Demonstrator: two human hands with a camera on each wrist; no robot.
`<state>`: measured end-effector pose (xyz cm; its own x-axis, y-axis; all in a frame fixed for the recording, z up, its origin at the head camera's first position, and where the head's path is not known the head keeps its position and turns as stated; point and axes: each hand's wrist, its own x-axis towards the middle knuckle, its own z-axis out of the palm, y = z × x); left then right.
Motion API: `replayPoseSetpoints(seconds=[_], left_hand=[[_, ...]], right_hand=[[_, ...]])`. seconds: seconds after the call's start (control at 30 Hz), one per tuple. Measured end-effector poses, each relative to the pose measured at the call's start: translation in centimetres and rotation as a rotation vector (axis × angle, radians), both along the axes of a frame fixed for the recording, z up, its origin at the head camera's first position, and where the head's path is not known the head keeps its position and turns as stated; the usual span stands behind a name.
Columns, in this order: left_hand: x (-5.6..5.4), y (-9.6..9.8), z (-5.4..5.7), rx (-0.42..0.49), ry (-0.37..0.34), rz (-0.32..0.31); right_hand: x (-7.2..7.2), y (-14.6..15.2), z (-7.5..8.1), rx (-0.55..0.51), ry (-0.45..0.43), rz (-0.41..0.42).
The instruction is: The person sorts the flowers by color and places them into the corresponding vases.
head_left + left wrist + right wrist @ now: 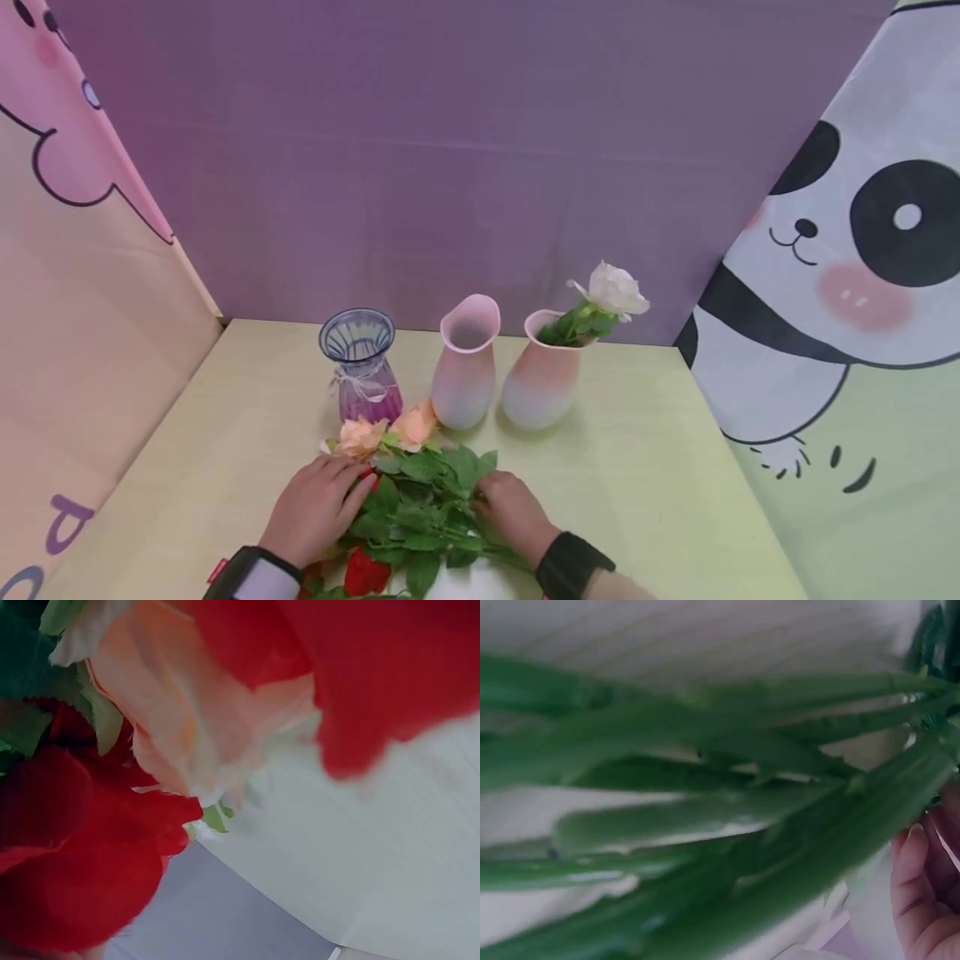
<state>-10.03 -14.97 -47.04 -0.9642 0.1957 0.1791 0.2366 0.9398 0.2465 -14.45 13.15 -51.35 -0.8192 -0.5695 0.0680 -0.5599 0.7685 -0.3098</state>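
Nearest lies a red rose (367,572), part of the bunch on the table (645,500). The left hand (313,510) rests on the flowers; the right hand (516,515) bends its fingers at the leaves (423,468) (whether either pinches the stems (817,834), I cannot tell). Beyond are peach roses (415,425), a glass vase (371,396), a slim vase (463,385) and a round vase (542,383) with a white rose (617,290). The step seems to be sorting; the next move calls for freeing one flower gently.
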Motion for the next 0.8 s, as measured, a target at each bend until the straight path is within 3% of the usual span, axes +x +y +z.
replayPoseSetpoints(seconds=[0.23,0.43,0.8], left_hand=[[0.2,-0.1,-0.2,-0.008,0.038,-0.017],[0.2,-0.1,-0.4,0.004,0.062,-0.016],[0.0,-0.1,0.0,0.014,0.102,-0.02]], right_hand=[[0.2,-0.5,0.2,0.022,0.055,-0.007],[0.5,-0.5,0.6,-0.017,0.084,-0.003],[0.6,-0.4,2.0,-0.128,-0.007,-0.05]])
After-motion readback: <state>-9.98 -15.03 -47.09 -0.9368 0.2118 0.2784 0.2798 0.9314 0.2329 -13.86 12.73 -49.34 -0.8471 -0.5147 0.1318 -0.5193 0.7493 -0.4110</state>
